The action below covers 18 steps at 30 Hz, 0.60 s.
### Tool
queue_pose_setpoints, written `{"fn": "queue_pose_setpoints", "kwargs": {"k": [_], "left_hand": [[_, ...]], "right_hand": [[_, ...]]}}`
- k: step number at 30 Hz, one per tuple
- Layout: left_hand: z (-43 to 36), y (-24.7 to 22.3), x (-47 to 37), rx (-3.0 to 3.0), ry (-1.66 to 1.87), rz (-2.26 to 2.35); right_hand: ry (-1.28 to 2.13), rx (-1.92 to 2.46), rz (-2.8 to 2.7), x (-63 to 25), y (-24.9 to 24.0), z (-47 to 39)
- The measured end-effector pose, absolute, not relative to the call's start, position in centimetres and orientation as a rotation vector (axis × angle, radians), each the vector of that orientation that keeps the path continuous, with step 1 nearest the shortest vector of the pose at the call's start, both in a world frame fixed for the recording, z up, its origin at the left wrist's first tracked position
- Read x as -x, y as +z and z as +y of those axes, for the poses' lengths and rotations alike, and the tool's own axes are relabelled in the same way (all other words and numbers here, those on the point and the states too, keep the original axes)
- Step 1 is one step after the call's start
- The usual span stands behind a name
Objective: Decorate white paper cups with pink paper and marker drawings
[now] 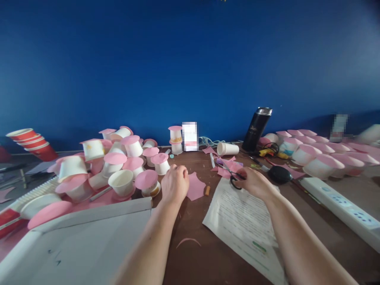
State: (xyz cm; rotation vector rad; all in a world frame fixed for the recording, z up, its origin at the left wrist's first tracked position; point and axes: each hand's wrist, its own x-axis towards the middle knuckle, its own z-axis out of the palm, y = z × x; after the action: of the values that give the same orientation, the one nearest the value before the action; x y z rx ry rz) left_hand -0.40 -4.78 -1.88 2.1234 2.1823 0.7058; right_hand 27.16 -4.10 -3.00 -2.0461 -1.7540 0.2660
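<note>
My left hand (pixel 174 183) is closed, its fingers curled down at the left edge of a flat pink paper piece (pixel 196 187). Whatever those fingers may hold is hidden. The right hand (pixel 254 181) grips black-handled scissors (pixel 235 183) by a handle loop. Their blades point away and left, over pink paper scraps (pixel 228 169). Below the right hand lies a printed sheet (pixel 242 227). Left of the left hand stand white paper cups topped with pink paper discs, the nearest being a small covered cup (pixel 160 164).
More pink-topped cups (pixel 322 164) fill the right side, near a black thermos (pixel 257 128), a black computer mouse (pixel 280 174) and a white power strip (pixel 344 208). A grey-white box (pixel 97 241) occupies the front left. Stacked white cups (pixel 228 149) lie sideways by the blue wall.
</note>
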Motion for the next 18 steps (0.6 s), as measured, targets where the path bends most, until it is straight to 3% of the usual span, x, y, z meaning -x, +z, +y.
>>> {"fn": "queue_pose_setpoints", "kwargs": {"k": [4,11,18], "left_hand": [[-4.7,-2.0,0.4,-2.146,0.647,2.195],[-4.7,-2.3,0.5,-2.116,0.592,2.195],[-4.5,-2.4,0.5,-2.108,0.605,2.218]], "right_hand": [[0.128,2.271,-1.809,-27.1,-2.1,-4.4],[0.116,2.017,-1.732,-22.9,0.9,-4.6],[0.180,2.073,-1.975,-19.1,3.7,0.6]]}}
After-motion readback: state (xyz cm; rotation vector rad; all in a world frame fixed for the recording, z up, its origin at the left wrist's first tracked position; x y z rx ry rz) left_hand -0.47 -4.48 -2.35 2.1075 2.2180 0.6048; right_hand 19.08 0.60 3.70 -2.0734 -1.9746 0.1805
